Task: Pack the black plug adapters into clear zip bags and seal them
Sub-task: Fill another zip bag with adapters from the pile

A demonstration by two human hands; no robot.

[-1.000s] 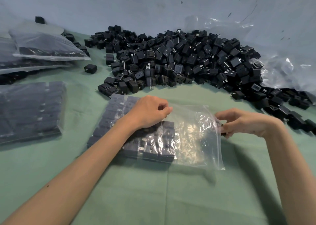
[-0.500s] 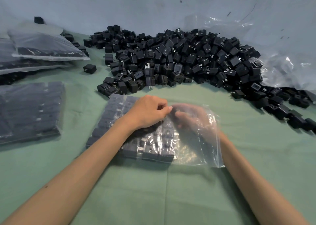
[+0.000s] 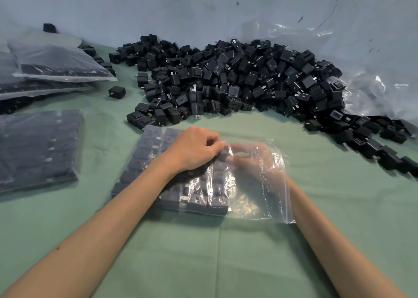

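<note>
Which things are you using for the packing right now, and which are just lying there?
In use: zip bag; adapters lined up inside it; left hand gripping the bag; right hand inside it; big loose adapter pile.
Lying about: filled bags on the left; lone adapter beside them; crumpled plastic by the wall.

A creased green cloth spreads below a scuffed, pale blue-grey wall.

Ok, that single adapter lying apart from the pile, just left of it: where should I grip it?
Take the lone adapter by its blocky body, pinching the near and far flat faces and coming straight down from above. Its prongs seem to stick out leftward, so avoid that end. Bare cloth surrounds it, leaving finger room.
</note>
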